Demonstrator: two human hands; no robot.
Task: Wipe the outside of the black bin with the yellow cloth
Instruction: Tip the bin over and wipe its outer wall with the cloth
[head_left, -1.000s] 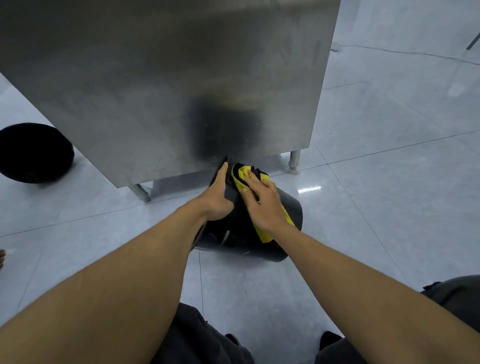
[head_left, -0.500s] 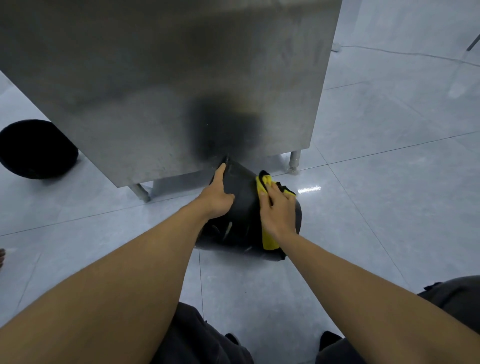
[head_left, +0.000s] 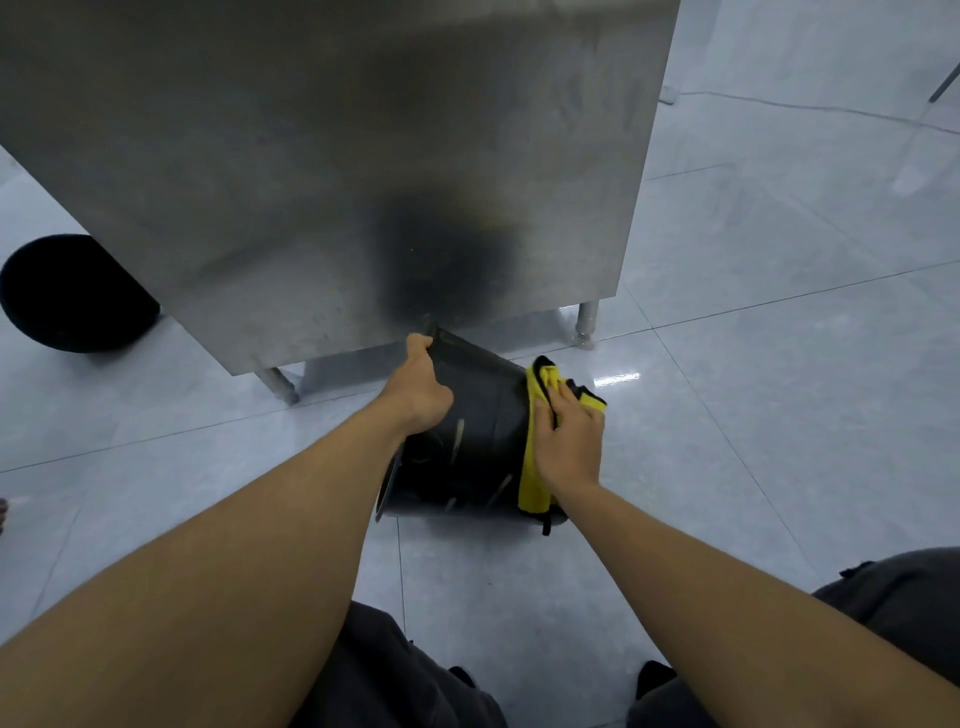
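The black bin (head_left: 480, 431) lies tipped on its side on the tiled floor, its rim toward the left and its base toward the right. My left hand (head_left: 422, 388) grips the rim at the top left, next to the steel cabinet's lower edge. My right hand (head_left: 569, 441) presses the yellow cloth (head_left: 531, 470) flat against the bin's outer wall near its base end. The cloth drapes down the bin's side, with a black-edged corner sticking out above my fingers.
A stainless steel cabinet (head_left: 332, 156) on short legs (head_left: 586, 325) stands right behind the bin. A second round black bin (head_left: 72, 293) sits on the floor at the far left. Pale floor tiles (head_left: 769, 415) stretch to the right. My knees in dark trousers (head_left: 831, 649) are at the bottom.
My right hand has slid the yellow cloth rightward along the bin's wall, from near the rim toward the base end. My left hand has kept its hold on the rim.
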